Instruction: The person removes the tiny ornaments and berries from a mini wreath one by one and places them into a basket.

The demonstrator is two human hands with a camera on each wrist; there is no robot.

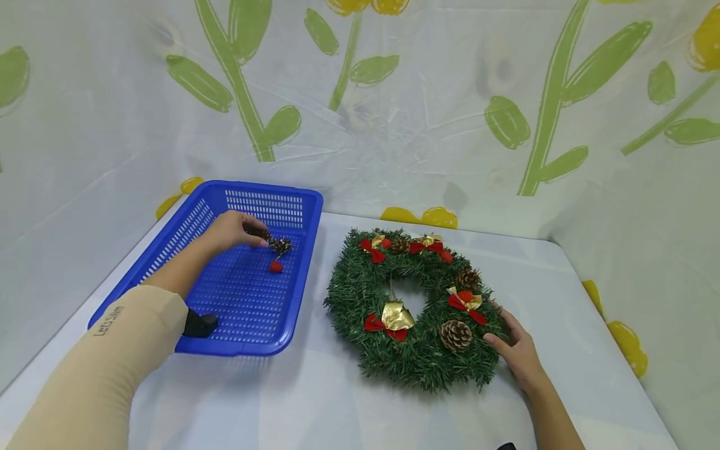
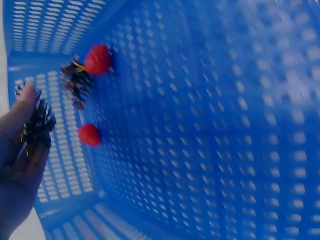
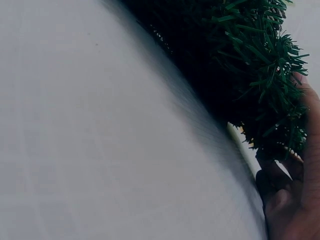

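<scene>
One pine cone (image 2: 40, 125) sat pinched in left hand (image 1: 229, 230), thumb and fingers curled round it, over blue basket (image 1: 311, 219) left of wreath (image 1: 357, 300); right hand (image 1: 520, 350) gripped wreath's right edge. Cone looked light, stiff, scales brittle: best held round middle!

Reads "LetsSlim" in dark letters (image 1: 109, 320) on the beige sleeve (image 1: 95, 369), lower left of the head view. Sits close to the sleeve's forward end, along its upper edge. Climbs slantwise toward the frame's upper right. Looks too small to confirm any apostrophe.
</scene>
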